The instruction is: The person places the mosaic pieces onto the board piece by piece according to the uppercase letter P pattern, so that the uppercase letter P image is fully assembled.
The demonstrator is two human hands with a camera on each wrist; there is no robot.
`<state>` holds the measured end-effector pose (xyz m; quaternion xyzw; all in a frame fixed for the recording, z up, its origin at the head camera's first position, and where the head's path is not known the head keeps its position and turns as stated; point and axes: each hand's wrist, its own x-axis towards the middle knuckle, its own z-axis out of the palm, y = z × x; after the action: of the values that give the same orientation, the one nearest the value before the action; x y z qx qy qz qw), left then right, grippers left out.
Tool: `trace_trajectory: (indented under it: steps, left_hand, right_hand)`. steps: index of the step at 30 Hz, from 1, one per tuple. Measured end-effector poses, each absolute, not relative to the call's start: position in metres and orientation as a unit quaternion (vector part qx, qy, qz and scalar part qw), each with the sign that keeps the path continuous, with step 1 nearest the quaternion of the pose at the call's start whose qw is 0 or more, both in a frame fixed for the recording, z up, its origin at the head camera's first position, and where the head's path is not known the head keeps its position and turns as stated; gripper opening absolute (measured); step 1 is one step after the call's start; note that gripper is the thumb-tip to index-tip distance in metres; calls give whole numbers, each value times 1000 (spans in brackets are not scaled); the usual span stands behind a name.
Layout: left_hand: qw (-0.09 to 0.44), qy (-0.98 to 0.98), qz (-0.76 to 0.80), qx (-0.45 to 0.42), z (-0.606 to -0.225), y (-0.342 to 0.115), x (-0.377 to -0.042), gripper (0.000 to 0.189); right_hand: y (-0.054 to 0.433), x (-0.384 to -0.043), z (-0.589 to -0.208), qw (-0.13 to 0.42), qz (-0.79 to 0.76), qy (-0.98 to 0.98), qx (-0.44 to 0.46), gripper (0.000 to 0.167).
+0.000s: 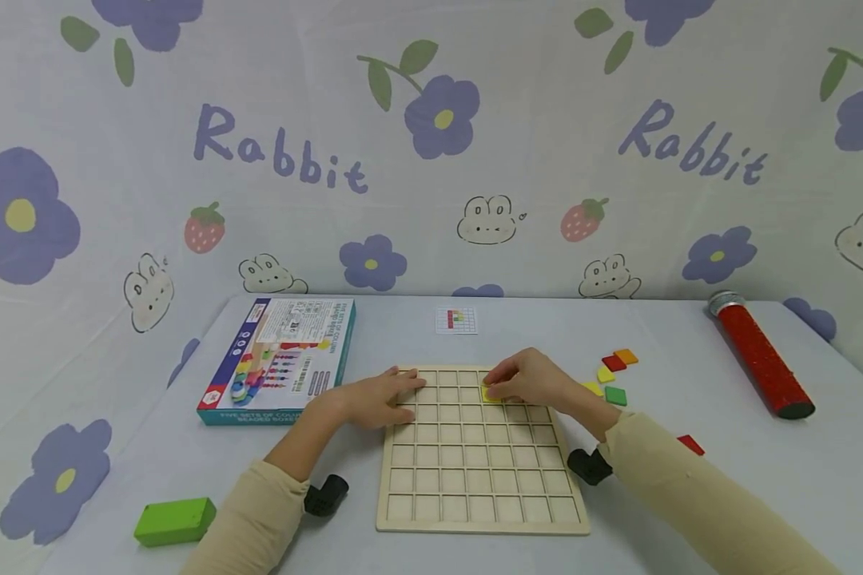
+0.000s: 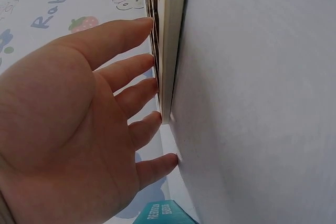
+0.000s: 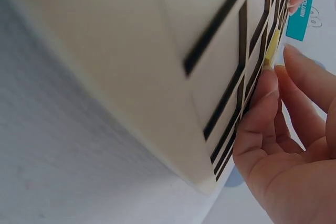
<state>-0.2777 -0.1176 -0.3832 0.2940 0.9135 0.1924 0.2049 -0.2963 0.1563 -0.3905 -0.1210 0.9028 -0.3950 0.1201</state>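
Note:
A light wooden grid board (image 1: 484, 528) lies flat on the table in front of the person. The left hand (image 1: 379, 398) rests at its upper left edge; in the left wrist view, the left fingers (image 2: 131, 69) are spread, several tips at the board's rim and the little finger lower, by the table. At the board's top row, the right hand (image 1: 534, 378) pinches a yellow square tile (image 1: 491, 394) with thumb and fingertips. From the right wrist, the yellow tile (image 3: 272, 48) shows close over the grid, right at the fingertips.
Right of the board lie loose red, orange, yellow and green tiles (image 1: 615, 396). Further right is a red tube (image 1: 765, 363). A boxed set (image 1: 280, 359) lies at left, a green block (image 1: 176, 521) front left. Behind the board sits a small pattern card (image 1: 456, 320).

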Motion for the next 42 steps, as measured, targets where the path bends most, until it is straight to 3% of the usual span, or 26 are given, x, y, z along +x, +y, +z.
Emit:
trace_trajectory:
  steps: [7, 20, 33, 42]
  left_hand:
    - [205, 913, 195, 295, -383, -119, -277, 57]
    - [205, 910, 198, 301, -383, -118, -276, 56]
    - [200, 909, 200, 305, -384, -119, -278, 57]
    - [204, 906, 206, 308, -383, -119, -277, 56]
  right_hand:
    - [158, -295, -391, 129, -407, 897, -114, 21]
    - [213, -298, -376, 248, -588, 767, -73, 48]
    - [279, -301, -367, 211, -609, 762, -59, 64]
    - [297, -303, -377, 189, -591, 782, -57, 64]
